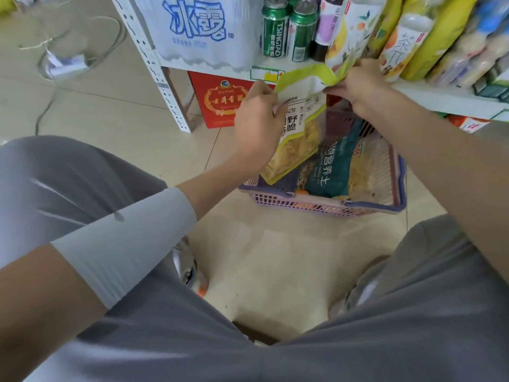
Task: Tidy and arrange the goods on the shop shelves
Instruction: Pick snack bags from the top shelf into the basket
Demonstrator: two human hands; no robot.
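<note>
Left hand point(259, 117) and right hand point(360, 84) pinch a snack bag point(300, 133) above a basket point(303, 203) on the tiled floor point(275, 257).

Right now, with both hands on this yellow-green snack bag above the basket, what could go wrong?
The left hand and right hand both grip the snack bag near its folded-over top; pulling apart could crease or tear it. The right hand sits close against the leaning packets at the shelf edge, so a nudge might tip them into the basket.
</note>
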